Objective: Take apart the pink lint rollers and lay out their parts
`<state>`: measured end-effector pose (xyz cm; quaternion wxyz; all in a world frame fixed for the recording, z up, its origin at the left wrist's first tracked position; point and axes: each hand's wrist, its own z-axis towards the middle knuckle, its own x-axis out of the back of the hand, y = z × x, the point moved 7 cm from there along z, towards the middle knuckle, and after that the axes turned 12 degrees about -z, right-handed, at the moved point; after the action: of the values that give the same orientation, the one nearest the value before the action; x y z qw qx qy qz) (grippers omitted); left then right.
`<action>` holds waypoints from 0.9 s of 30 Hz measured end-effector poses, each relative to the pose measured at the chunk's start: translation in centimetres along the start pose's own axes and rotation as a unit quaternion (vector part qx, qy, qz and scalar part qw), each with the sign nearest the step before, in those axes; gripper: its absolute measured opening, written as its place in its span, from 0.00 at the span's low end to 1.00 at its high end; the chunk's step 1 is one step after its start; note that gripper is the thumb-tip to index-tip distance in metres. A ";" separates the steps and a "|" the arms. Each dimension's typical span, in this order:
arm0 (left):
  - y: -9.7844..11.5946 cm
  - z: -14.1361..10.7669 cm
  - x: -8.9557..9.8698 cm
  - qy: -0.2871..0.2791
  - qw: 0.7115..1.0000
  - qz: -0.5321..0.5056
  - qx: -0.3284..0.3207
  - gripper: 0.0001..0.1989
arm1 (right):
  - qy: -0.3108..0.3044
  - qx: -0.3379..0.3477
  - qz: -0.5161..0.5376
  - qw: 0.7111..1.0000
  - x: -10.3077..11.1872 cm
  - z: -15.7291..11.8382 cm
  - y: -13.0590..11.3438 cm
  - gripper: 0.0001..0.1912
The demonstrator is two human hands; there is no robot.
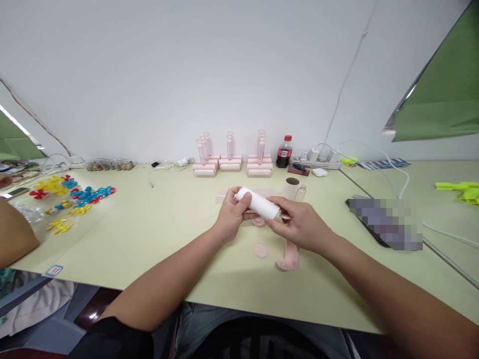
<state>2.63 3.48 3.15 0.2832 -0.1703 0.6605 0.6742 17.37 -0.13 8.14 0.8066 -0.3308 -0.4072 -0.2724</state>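
Observation:
A white roll (258, 203) is held tilted above the table, its left end higher. My left hand (232, 212) is closed around its left end, thumb on top. At the roll's lower right end, my right hand (295, 219) is closed on the roll with thumb and fingers. Below lie a round pink disc (261, 250) and a pink ring-like part (258, 222). Under my right hand a curved pink piece (290, 257) rests on the table. Behind it are an upright tube (291, 188) with a dark opening and a clear pink handle (301, 192).
Pink rollers (205, 169) with upright handles line the wall. Beside them stands a cola bottle (284, 152). A phone (381, 223) and cables lie right. Colourful plastic parts (90, 194) are at left, near another person's arm (15, 232).

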 end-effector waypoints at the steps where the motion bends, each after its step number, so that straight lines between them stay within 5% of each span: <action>1: 0.1 0.1 0.1 -0.015 1.000 0.015 0.014 0.28 | 0.015 -0.012 0.007 1.000 0.4 0.0 0.4 0.18; 9: 0.9 0.6 0.5 -0.119 0.981 0.114 0.101 0.28 | 0.030 -0.028 0.022 0.999 2.0 0.1 2.0 0.15; 15: 1.6 0.5 1.9 -0.144 0.937 0.265 0.175 0.26 | 0.008 -0.010 -0.022 1.000 2.4 0.4 2.0 0.12; 19: 1.4 -1.1 1.1 -0.182 0.844 0.479 0.159 0.22 | 0.024 -0.036 -0.035 0.998 3.0 0.3 2.7 0.11; 24: -0.3 -3.0 -1.0 -0.222 0.658 0.719 0.037 0.15 | 0.036 -0.055 -0.032 0.997 3.0 0.3 3.1 0.12; 27: -1.1 -3.3 -0.4 -0.223 0.589 0.776 0.041 0.12 | 0.038 -0.053 -0.028 0.998 3.0 0.4 3.0 0.12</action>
<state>3.19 0.10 2.29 -0.2025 0.5741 0.4858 0.6272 20.90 1.54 9.87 0.7948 -0.3512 -0.3705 -0.3280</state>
